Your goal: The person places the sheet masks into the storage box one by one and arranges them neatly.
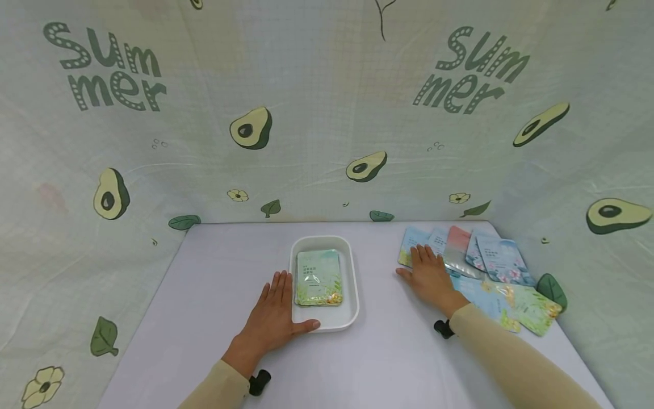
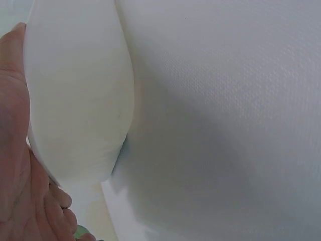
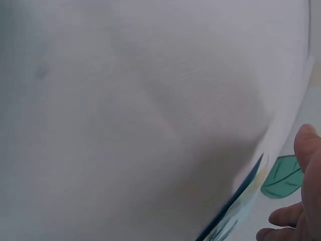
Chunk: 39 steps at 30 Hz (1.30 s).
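A white tray (image 1: pixel 327 319) lies on the table with a green face-mask packet (image 1: pixel 319 278) inside it. My left hand (image 1: pixel 272 318) rests at the tray's near left corner, fingers straight along the left rim and thumb along the front rim. In the left wrist view the palm and fingertips (image 2: pixel 60 197) run beside the tray's outer wall (image 2: pixel 80 95). My right hand (image 1: pixel 431 278) is spread with straight fingers over the left side of a group of packets, overlapping a blue packet (image 1: pixel 409 241) there. In the right wrist view its thumb and fingers (image 3: pixel 287 216) show near a packet edge (image 3: pixel 235 208).
Around the right hand lie several more packets: a pink-and-silver packet (image 1: pixel 458 250), a blue floral packet (image 1: pixel 503 260) and a green packet (image 1: pixel 536 309). The white table (image 1: pixel 388 363) meets an avocado-print cloth (image 1: pixel 317 113) at the back and sides.
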Each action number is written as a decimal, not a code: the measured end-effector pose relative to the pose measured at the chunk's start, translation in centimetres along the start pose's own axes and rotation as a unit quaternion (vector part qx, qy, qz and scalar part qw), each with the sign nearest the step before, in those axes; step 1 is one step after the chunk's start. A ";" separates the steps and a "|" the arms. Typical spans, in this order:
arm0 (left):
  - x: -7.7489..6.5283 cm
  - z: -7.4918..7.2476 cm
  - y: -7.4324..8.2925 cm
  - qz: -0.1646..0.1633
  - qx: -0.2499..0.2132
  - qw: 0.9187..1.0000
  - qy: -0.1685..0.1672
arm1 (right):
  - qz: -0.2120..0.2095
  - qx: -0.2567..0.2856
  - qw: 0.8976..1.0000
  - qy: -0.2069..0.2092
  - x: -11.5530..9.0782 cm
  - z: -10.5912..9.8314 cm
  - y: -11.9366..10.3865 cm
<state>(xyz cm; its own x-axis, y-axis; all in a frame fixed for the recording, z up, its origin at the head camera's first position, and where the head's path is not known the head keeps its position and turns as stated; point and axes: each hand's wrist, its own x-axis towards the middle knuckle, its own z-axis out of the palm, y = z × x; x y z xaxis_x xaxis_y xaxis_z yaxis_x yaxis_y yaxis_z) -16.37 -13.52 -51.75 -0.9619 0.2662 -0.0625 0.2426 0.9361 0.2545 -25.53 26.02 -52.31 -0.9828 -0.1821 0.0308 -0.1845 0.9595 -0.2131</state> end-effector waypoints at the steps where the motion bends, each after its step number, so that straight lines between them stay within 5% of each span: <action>1: 0.0 0.0 0.0 0.001 -0.002 1.000 0.001 | 0.004 -0.003 1.000 -0.003 -0.1 0.1 0.5; 20: 0.1 0.2 0.2 0.002 -0.004 1.000 -0.001 | 0.015 0.002 0.999 -0.047 0.1 2.0 2.0; 28: 0.0 0.2 0.0 0.002 -0.004 1.000 -0.005 | -0.032 0.000 0.997 -0.065 -0.1 2.0 0.3; 39: 0.1 -0.2 -0.3 0.008 -0.010 1.000 -0.014 | -0.130 0.015 0.987 -0.094 -3.2 2.6 -4.0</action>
<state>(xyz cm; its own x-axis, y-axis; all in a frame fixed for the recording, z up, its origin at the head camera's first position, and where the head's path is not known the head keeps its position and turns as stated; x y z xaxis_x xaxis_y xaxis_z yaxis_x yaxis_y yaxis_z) -16.53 -13.82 -51.66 -0.9538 0.2883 -0.0846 0.2559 0.9270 0.2744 -21.63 22.25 -54.09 -0.8831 -0.4600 -0.0925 -0.4265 0.8692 -0.2500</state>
